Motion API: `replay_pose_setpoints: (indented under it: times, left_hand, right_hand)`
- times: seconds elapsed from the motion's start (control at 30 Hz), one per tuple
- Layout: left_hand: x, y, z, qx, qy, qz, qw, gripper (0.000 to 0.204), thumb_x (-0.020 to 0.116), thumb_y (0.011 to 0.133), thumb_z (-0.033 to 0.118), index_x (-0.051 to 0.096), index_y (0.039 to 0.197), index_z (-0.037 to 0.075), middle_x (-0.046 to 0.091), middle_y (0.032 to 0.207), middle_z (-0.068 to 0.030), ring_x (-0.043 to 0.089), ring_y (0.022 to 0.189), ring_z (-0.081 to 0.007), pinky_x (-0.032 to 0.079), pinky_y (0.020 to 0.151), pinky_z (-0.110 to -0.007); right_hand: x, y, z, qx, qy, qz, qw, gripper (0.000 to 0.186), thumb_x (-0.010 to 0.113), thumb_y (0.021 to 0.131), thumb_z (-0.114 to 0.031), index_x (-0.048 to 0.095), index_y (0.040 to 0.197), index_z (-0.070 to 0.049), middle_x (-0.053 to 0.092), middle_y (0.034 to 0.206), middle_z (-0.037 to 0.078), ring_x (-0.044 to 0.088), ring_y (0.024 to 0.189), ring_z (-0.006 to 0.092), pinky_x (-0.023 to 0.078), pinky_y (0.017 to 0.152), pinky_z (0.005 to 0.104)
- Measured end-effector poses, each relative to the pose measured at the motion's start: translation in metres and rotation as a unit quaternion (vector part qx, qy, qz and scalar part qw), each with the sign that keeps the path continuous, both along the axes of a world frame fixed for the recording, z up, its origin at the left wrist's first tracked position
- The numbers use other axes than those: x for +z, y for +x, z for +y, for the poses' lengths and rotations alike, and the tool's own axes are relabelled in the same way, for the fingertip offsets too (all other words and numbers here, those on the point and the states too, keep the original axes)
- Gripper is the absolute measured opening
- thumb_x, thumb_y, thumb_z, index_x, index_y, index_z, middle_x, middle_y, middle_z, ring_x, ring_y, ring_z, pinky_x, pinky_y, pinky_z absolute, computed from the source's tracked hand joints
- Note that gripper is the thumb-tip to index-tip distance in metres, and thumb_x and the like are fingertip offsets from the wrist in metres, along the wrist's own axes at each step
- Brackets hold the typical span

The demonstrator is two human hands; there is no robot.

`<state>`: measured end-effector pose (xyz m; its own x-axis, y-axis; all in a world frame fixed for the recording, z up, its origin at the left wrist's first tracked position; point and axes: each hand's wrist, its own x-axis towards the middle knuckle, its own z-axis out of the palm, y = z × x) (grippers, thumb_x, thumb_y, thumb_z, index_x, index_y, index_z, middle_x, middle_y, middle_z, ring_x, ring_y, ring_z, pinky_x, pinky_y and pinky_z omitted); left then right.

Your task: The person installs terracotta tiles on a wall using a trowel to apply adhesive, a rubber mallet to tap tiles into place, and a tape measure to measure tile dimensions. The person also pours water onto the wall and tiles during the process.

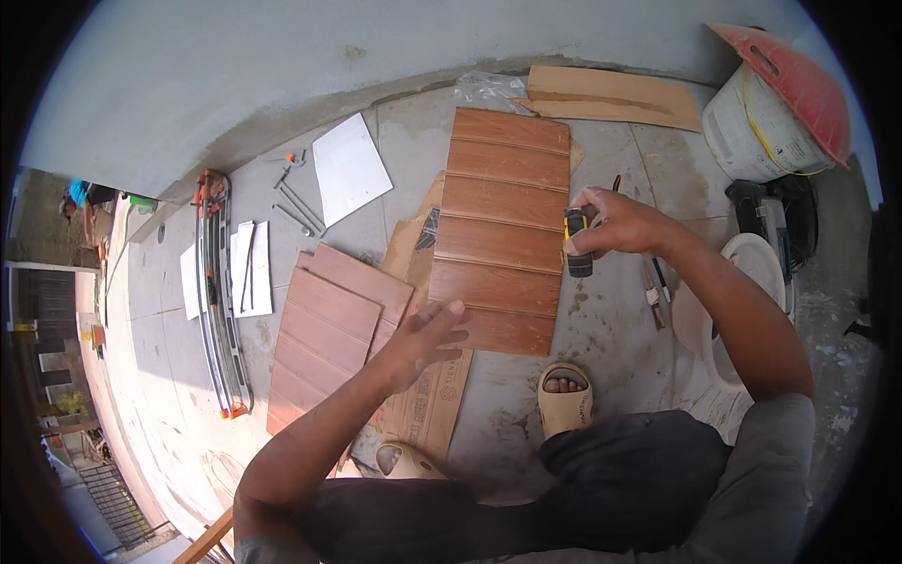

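Note:
A brown wood-look plank panel (498, 197) with horizontal grooves lies on cardboard (432, 395) in front of me. My right hand (609, 226) grips a yellow-and-black tape measure (578, 265) at the panel's right edge. My left hand (427, 346) is over the panel's lower-left corner with its fingers apart; whether it touches the panel I cannot tell. Two paler pinkish panels (319, 343) lie overlapping to the left of it. Brushes (655, 301) lie on the floor right of the tape measure.
A long tile cutter (211, 291), white tiles (349, 169) and metal rods (301, 207) lie left. A cardboard strip (611, 94) lies along the wall (338, 42). A white bucket (742, 127) with a red dustpan-like piece (808, 103), a power tool (770, 202) and a pale tub (761, 254) stand right.

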<state>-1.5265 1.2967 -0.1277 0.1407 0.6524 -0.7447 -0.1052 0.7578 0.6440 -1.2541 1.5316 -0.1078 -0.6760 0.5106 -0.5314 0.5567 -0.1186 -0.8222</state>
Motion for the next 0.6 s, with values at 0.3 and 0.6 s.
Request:
replay_pose_setpoints:
  times: [0.3,0.6]
  left_hand:
    - [-0.066,0.032,-0.078,-0.146,-0.104,-0.139,0.974,0.074,0.058,0.091,0.056,0.045,0.14,0.002,0.058,0.126,-0.0162,0.059,0.111,-0.0263,0.046,0.097,-0.039]
    - [-0.051,-0.04,-0.029,-0.466,-0.057,0.218,0.856,0.072,0.048,0.091,0.068,0.071,0.107,0.001,0.069,0.09,-0.0197,0.066,0.084,-0.0283,0.05,0.078,-0.039]
  right_hand:
    - [-0.07,-0.044,-0.215,0.058,-0.321,0.123,0.937,0.05,0.077,0.085,-0.03,0.051,0.114,0.002,0.059,0.104,0.01,0.06,0.091,0.0156,0.051,0.08,0.0302]
    - [-0.145,0.021,-0.17,-0.179,-0.414,-0.007,0.893,0.021,0.071,0.09,-0.017,0.057,0.097,-0.003,0.062,0.081,0.009,0.062,0.068,0.0163,0.052,0.062,0.0302]
